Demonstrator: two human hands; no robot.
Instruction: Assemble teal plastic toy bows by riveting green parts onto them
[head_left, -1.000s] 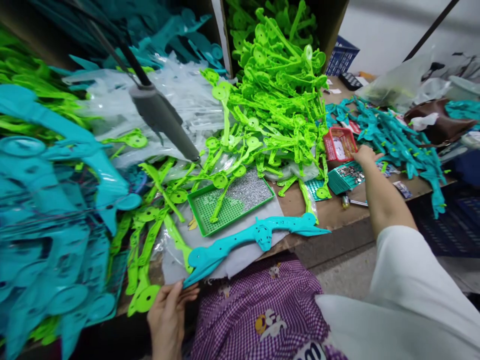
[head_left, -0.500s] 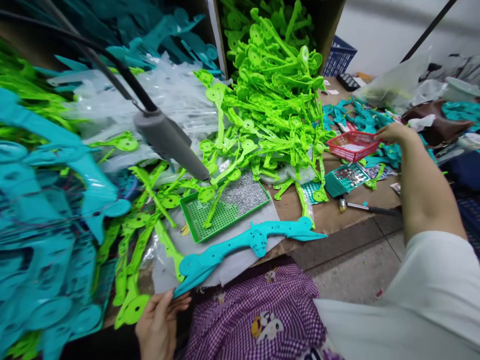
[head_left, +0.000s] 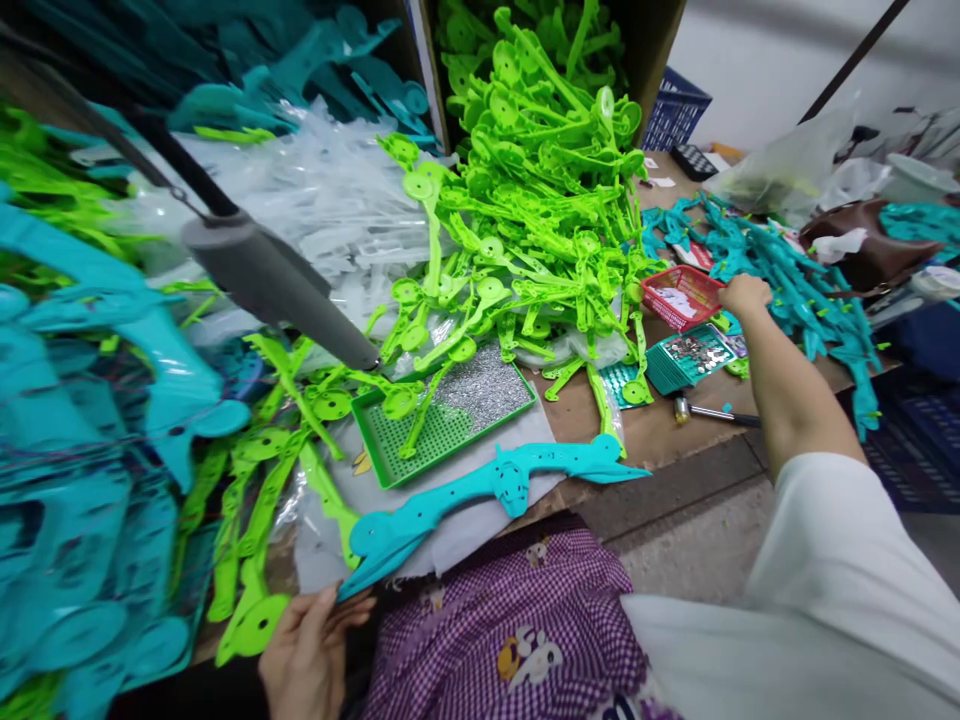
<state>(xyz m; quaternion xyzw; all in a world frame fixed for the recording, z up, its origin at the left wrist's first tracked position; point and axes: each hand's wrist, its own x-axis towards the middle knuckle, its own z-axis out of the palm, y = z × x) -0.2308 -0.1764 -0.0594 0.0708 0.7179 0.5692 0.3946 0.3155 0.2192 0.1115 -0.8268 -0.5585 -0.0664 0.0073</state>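
Note:
My left hand pinches the pointed left tip of a blue plastic bow-shaped part. This part lies across the front of the bench, with a round knob at its middle. Far to the right, my right hand is closed at the right end of a red plastic basket, which has small white pieces inside. Its fingertips are partly hidden there. Behind the blue part sits a green tray holding many small silver metal pieces, with a lime-green plastic arm lying over it.
A grey power screwdriver hangs above the bench at left. Heaps of lime-green parts and blue parts surround the tray. At right are a teal tray of metal pieces, a hammer and assembled teal parts.
My right hand and the red basket have shifted left, nearer the green heap, and the basket is turned a little. My left hand keeps its pinch on the blue part. The view has moved slightly.

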